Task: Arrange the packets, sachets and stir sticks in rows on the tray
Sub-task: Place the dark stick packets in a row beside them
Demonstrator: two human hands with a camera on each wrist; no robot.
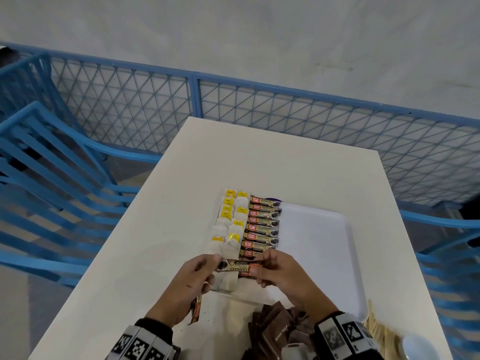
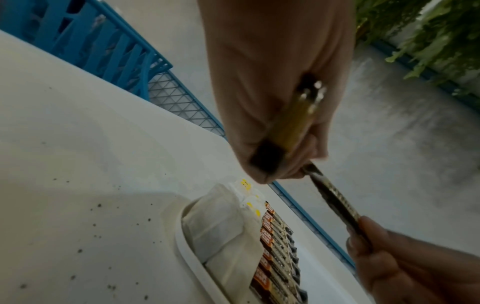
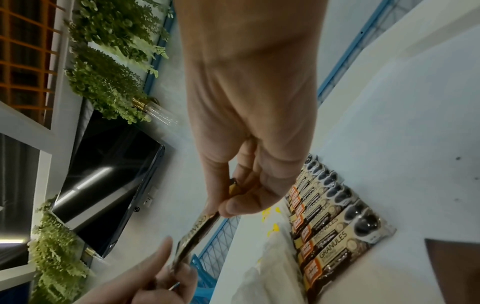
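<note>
Two hands share one coffee sachet (image 1: 237, 267) just above the near end of the white tray (image 1: 337, 255). At the left, the left hand (image 1: 191, 279) pinches the sachet's cup-printed end between thumb and forefinger; its lower fingers are curled round a second sachet (image 1: 196, 309) that hangs down from the palm toward the table (image 1: 145, 229). In the left wrist view the second sachet (image 2: 288, 125) runs along the palm, gold and dark, while the shared one (image 2: 335, 197) stretches away to the other hand's fingertips (image 2: 363, 236). The shared sachet lies crosswise, brown and cream, printed GRANULES, upside down to the wearer, with an orange-red logo at its right end. The right hand (image 1: 279, 271) grasps that end, thumb above and fingers folded beneath.

On the tray, from the left: two columns of white tea bags (image 1: 228, 224) with yellow tags, overlapping one another, then a neat column of matching coffee sachets (image 1: 263, 227) lying side by side with their logos at the left. The tray's right half is bare. Near the right wrist lie a heap of brown sugar sachets (image 1: 275, 331) and pale wooden stir sticks (image 1: 376, 331).
</note>
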